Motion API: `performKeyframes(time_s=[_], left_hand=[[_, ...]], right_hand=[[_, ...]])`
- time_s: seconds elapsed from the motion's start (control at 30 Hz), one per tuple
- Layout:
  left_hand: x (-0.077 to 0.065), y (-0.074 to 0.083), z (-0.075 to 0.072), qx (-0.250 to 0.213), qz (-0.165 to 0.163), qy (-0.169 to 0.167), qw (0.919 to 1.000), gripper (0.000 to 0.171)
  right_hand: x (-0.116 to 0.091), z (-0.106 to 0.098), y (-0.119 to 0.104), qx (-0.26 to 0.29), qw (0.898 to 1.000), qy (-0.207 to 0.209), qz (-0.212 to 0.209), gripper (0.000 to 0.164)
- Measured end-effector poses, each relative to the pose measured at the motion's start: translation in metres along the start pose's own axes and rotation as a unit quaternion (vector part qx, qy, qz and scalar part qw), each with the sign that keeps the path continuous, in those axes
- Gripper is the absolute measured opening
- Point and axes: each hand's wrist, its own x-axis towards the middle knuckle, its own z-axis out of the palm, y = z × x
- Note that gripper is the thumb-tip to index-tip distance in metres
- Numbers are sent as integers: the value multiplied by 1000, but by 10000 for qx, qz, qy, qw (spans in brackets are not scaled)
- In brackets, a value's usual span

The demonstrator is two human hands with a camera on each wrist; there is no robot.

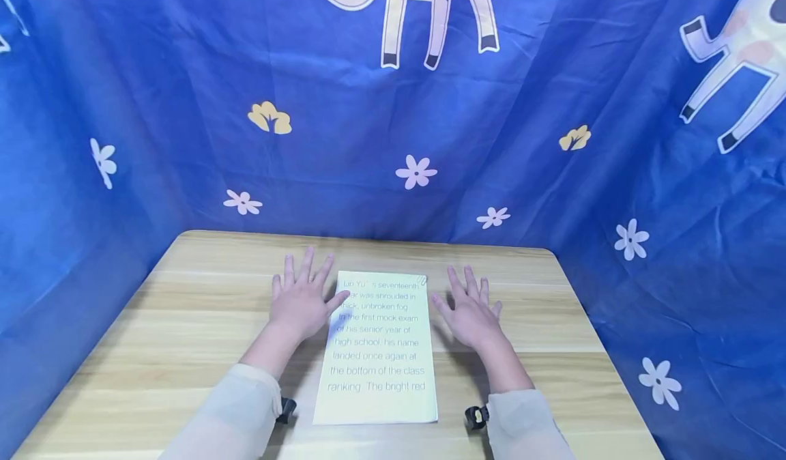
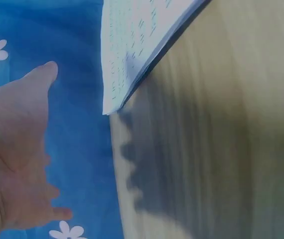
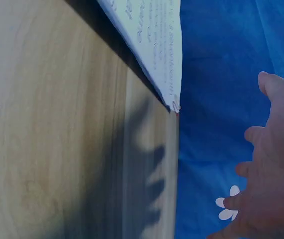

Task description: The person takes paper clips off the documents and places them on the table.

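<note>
A small stack of printed paper sheets lies on the wooden table, with large lines of English text on top. A paper clip sits at its far right corner, also seen as a small clip in the right wrist view. My left hand is spread out left of the sheets, its thumb overlapping their left edge in the head view. On the other side, my right hand has its fingers spread, its thumb pointing toward the sheets. Both hands hold nothing and cast shadows on the tabletop.
The light wood table is enclosed by blue curtains printed with flowers and cows, at the back and both sides. Black wrist straps show at the pale sleeve cuffs.
</note>
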Motion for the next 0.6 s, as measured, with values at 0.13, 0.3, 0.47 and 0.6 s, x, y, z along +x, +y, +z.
performKeyframes(time_s=[0.13, 0.3, 0.47, 0.6], left_hand=[[10, -3, 0, -235, -99, 59, 9997, 89], [30, -10, 10, -1355, -384, 72, 9900, 84], [44, -15, 20, -2105, -572, -194, 9757, 82], [53, -14, 27, -2327, -637, -329, 9699, 82]], right_hand=[[0, -4, -3, 101, 9999, 69, -46, 82], [-1, -6, -3, 364, 9990, 258, -65, 87], [-1, -6, 1, 538, 9975, 439, -86, 98], [0, -4, 5, 712, 9958, 556, -133, 100]])
